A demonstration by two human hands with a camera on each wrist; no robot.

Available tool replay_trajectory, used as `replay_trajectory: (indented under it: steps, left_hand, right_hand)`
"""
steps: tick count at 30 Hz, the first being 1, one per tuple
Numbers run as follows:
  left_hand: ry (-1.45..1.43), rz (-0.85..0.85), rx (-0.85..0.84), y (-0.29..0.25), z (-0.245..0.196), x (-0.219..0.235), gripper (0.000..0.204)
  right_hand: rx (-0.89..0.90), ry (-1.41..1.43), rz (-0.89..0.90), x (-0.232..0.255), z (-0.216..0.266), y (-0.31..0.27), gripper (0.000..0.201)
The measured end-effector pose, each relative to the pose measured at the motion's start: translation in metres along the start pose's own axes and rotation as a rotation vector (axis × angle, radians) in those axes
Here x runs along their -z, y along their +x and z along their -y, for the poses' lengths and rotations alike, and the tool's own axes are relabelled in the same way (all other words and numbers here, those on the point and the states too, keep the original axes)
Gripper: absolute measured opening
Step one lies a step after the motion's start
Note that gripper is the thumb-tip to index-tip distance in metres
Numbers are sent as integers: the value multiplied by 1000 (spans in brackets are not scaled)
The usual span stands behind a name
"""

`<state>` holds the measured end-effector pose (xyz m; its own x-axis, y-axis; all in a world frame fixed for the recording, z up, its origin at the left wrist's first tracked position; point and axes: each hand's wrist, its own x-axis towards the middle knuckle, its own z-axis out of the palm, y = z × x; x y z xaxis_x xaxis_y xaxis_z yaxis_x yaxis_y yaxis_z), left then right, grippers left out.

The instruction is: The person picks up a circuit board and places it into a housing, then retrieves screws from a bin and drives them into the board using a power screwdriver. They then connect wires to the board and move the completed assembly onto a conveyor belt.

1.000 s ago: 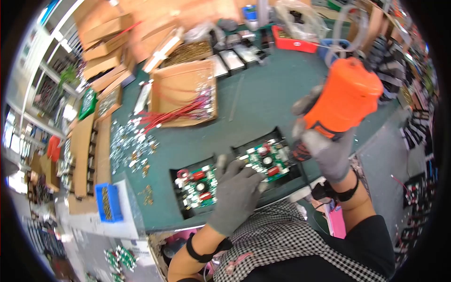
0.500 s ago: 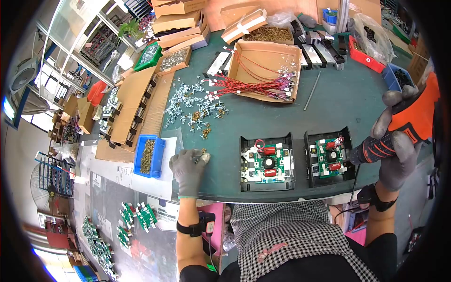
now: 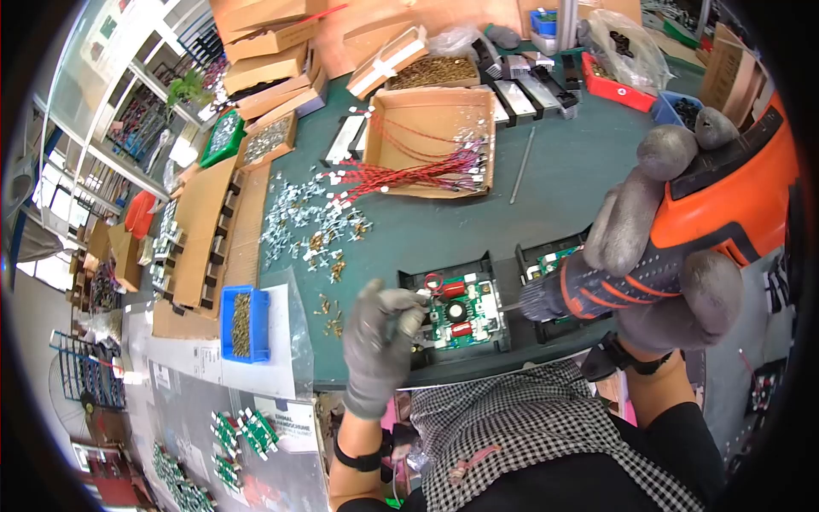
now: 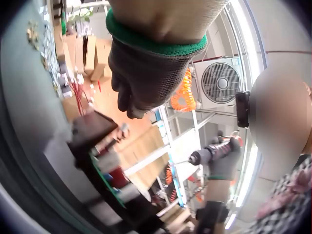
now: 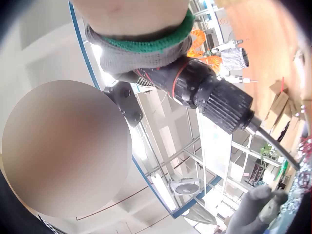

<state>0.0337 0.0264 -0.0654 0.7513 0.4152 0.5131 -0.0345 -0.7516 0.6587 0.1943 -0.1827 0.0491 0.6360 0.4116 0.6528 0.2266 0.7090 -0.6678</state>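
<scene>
In the head view, my left hand (image 3: 380,346) is at the left edge of a green circuit board (image 3: 469,311), its thumb and forefinger pinched together around a small piece that the fingertips hide. The board, with red parts and a round black one, lies in an open black housing (image 3: 502,331). My right hand (image 3: 627,222) grips an orange and black power drill (image 3: 734,192), its chuck over a second black housing (image 3: 531,254) and its bit pointing left at the first. That chuck (image 5: 226,105) and long bit (image 5: 278,147) also show in the right wrist view.
Brass screws (image 3: 328,317) and silvery clips (image 3: 299,218) lie loose on the green table. A blue bin (image 3: 226,324) of brass pieces stands left. Behind are a cardboard tray (image 3: 401,128) with red wires (image 3: 401,177) and a thin rod (image 3: 522,166).
My left hand went from between the housings left to the brass screws, then back right to the left board. The drill, held farther right half a second ago, has come left towards that board.
</scene>
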Motion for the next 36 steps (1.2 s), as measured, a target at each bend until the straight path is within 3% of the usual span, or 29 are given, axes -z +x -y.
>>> replay_trajectory:
  steps: [2,5,9,22,28,31,34,36]
  left_hand:
    - [-262,104,89,-2,-23,-15,16]
    - [-269,128,38,-3,-30,-29,21]
    - [-161,137,-138,5,-33,-31,26]
    - [40,105,-253,13,-41,-36,37]
    - [-76,365,-332,42,-50,-34,47]
    - [-127,465,-316,67,-55,-33,40]
    - [-20,442,-387,132,-18,-30,28]
    - [220,365,-232,172,26,-49,20]
  right_hand:
    - [35,53,62,1,-2,2,71]
    - [72,107,148,7,-4,6,71]
    - [96,159,229,10,-10,11,71]
    - [137,200,296,18,-14,16,72]
    - [161,115,214,25,-10,20,72]
    - [166,12,110,32,-4,19,73]
    - [87,-84,-57,32,3,15,71]
    - [46,-92,-118,33,4,14,69]
